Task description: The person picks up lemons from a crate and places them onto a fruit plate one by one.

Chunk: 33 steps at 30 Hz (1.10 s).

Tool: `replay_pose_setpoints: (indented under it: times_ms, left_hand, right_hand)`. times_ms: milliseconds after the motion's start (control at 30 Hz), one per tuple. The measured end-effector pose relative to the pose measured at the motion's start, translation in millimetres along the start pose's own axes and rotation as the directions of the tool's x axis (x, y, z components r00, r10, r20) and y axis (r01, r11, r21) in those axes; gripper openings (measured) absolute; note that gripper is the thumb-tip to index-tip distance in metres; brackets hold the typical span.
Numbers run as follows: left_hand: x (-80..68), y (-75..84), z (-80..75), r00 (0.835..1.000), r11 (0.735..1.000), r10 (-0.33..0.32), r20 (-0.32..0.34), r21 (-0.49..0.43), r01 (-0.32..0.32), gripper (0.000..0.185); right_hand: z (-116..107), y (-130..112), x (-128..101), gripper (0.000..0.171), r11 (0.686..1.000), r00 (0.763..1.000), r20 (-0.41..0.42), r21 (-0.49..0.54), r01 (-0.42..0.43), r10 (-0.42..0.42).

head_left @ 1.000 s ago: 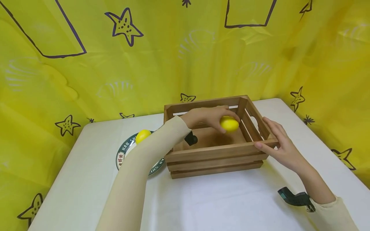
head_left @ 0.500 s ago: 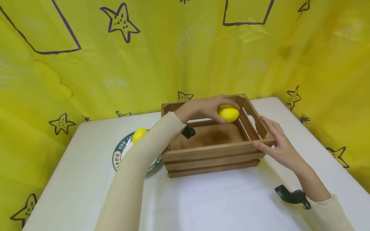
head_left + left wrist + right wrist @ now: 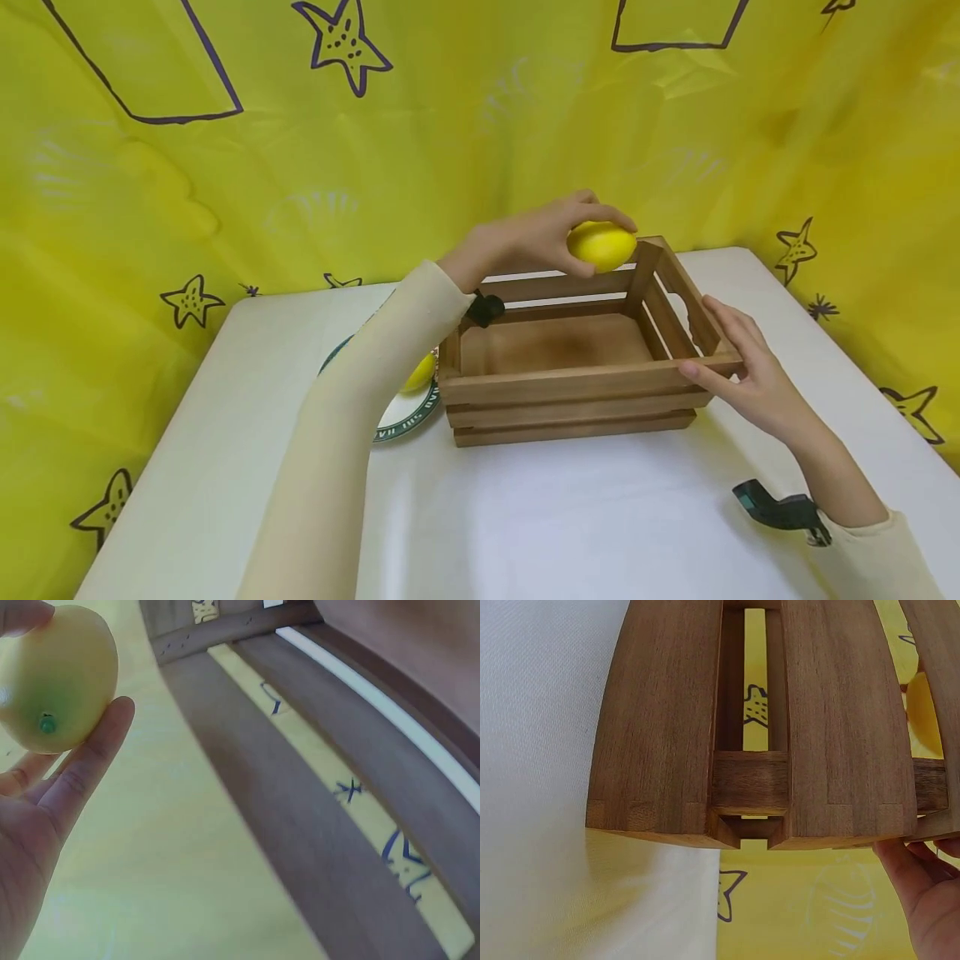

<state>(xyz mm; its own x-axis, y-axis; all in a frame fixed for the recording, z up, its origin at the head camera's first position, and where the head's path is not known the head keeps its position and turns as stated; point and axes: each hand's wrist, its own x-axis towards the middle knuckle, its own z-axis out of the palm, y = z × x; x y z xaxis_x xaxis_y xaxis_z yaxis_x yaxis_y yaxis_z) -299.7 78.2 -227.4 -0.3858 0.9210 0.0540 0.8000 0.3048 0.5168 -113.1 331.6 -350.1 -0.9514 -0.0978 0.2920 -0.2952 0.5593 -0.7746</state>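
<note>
A yellow lemon (image 3: 602, 247) is pinched between the thumb and fingers of my left hand (image 3: 536, 237), above the back part of a slatted wooden crate (image 3: 577, 387). In the left wrist view the lemon (image 3: 64, 682) shows its green-tipped end. My right hand (image 3: 757, 379) rests on the crate's front right corner, thumb on the front rim and fingers along the right side. The right wrist view shows that thumb (image 3: 904, 870) touching the crate's wooden slats (image 3: 847, 720). The crate's visible floor is bare; my left forearm hides its left end.
Left of the crate, a plate with a green lettered rim (image 3: 408, 423) holds another lemon (image 3: 420, 373), both partly behind my left sleeve. A white cloth (image 3: 570, 517) covers the table. Behind it hangs a yellow curtain (image 3: 450, 150) with drawn starfish.
My left hand has lifted the lemon from inside the crate to above its back rim. My right hand keeps its place on the crate's corner. The head view has shifted slightly.
</note>
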Motion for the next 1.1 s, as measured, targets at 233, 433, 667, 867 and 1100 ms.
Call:
replay_pose_setpoints:
  times_ms: [233, 433, 667, 867, 1100]
  left_hand:
    - [-24.6, 5.3, -13.3, 0.997, 0.999, -0.046, -0.068, 0.001, 0.046, 0.061]
    - [-43.2, 10.7, -22.9, 0.988, 0.999, -0.032, -0.149, 0.026, 0.036, 0.061]
    - [-76.4, 12.7, -23.4, 0.946, 0.985, -0.108, -0.307, 0.100, 0.144, 0.062]
    - [-105.2, 8.1, -21.0, 0.901, 0.979, -0.134, -0.412, 0.089, 0.186, 0.062]
    - [-129.3, -1.0, -11.9, 0.874, 0.968, -0.167, -0.456, 0.092, 0.233, 0.061]
  right_hand:
    - [-8, 6, 5, 0.084, 1.000, 1.000, 0.007, -0.008, 0.006, -0.006]
    - [-15, 13, 4, 0.083, 0.999, 1.000, -0.019, -0.042, -0.004, 0.003]
    - [-20, 22, -1, 0.083, 0.998, 1.000, -0.021, -0.054, -0.021, 0.020]
    - [-22, 27, -3, 0.083, 0.996, 0.999, -0.029, -0.075, -0.039, 0.036]
    - [-26, 28, -2, 0.083, 0.996, 0.999, -0.041, -0.080, -0.031, 0.028]
